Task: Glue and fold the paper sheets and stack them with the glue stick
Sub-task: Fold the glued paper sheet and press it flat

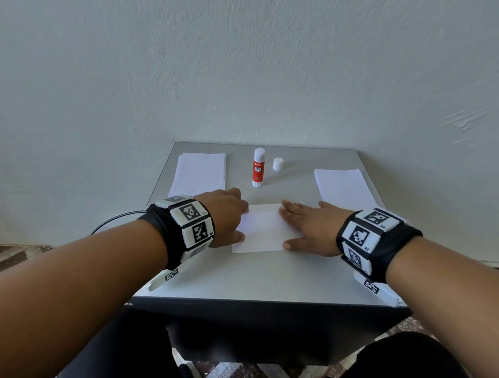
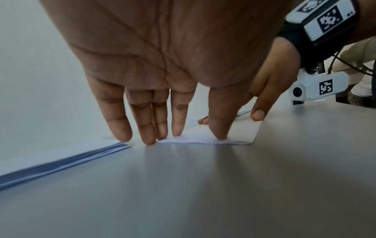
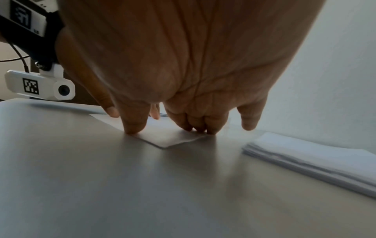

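Observation:
A folded white sheet (image 1: 262,228) lies flat on the grey table (image 1: 251,283) between my hands. My left hand (image 1: 229,218) presses its left edge with straight fingers (image 2: 146,133), the thumb on the paper (image 2: 209,138). On the right edge my right hand (image 1: 303,224) lies flat, with its thumb (image 3: 133,124) and fingertips pressing the sheet (image 3: 168,138). The uncapped glue stick (image 1: 258,167), white with a red label, stands upright behind the sheet. Its white cap (image 1: 278,164) sits just to the right of it.
One stack of white sheets (image 1: 199,173) lies at the back left of the table, and another stack (image 1: 344,189) lies at the right, close to my right hand. A pale wall rises right behind the table. Patterned floor shows around it.

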